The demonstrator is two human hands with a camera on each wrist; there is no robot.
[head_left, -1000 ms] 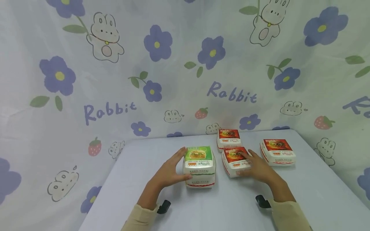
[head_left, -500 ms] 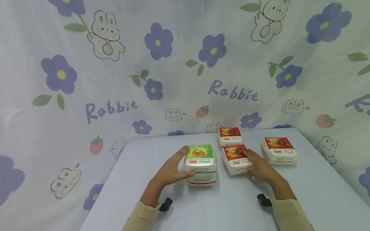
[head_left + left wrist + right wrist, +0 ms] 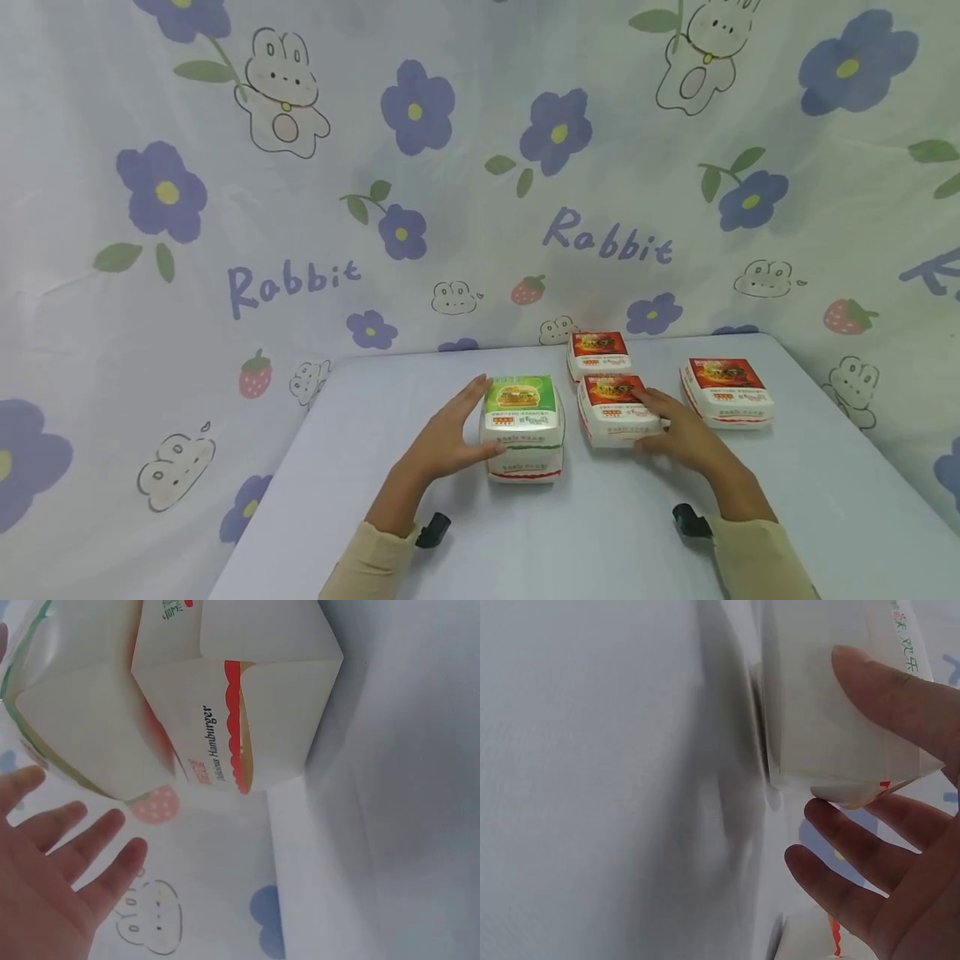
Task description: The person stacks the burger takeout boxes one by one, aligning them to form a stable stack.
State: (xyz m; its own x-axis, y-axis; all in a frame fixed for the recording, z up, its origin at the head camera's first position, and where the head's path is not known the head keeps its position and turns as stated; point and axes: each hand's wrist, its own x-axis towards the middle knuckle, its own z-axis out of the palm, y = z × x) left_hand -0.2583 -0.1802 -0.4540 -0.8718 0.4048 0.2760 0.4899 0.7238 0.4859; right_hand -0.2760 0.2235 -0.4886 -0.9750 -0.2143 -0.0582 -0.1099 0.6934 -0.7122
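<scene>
My left hand (image 3: pixel 442 442) is spread beside the left stack, its thumb and fingertips close at the left side of the green-topped hamburger box (image 3: pixel 517 408). That box sits on a white box with a red wavy stripe (image 3: pixel 525 467); in the left wrist view the fingers (image 3: pixel 112 832) are straight and apart. Farther right, my right hand (image 3: pixel 686 437) holds the near red-topped hamburger box (image 3: pixel 611 412) at its right end. The right wrist view has the thumb (image 3: pixel 877 686) on the front wall of this box (image 3: pixel 817 712) and the fingers round the corner.
Another red-topped box (image 3: pixel 598 354) stands directly behind the held one. A third red-topped box (image 3: pixel 727 387) lies to the right, beyond the right hand. The white table (image 3: pixel 570 533) ends at a curtain (image 3: pixel 465 208) printed with rabbits and flowers.
The near red-topped box has turned to sit straighter and shifted slightly back, with the right hand now at its right end. The left hand keeps its place beside the stack.
</scene>
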